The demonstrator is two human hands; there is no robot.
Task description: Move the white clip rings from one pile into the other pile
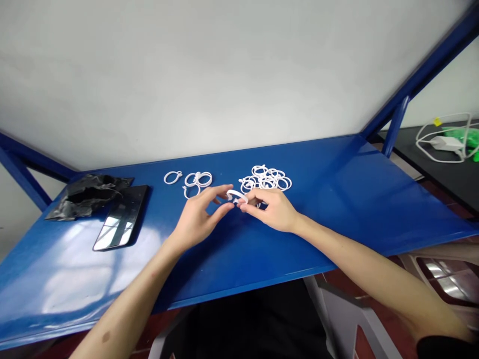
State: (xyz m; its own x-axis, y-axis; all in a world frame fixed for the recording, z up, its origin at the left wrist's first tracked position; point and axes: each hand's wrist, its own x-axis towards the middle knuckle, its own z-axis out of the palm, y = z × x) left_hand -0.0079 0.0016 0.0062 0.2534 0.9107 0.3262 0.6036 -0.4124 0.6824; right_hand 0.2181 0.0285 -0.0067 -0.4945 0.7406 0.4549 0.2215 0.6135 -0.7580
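The left hand [196,215] and the right hand [277,210] are gripping one white ring [239,194] between them, by fingertips. Just beyond the right hand, a pile of rings [268,183] is lying; beyond the left, a smaller group [204,175]. Farther left, a phone [121,224] is lying beside a black bag [67,208].

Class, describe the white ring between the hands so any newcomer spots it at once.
Find the blue table, then where the left hand and right hand nearly meet. The white ring is between them. Unlike the other white rings lying on the table, it is held up.
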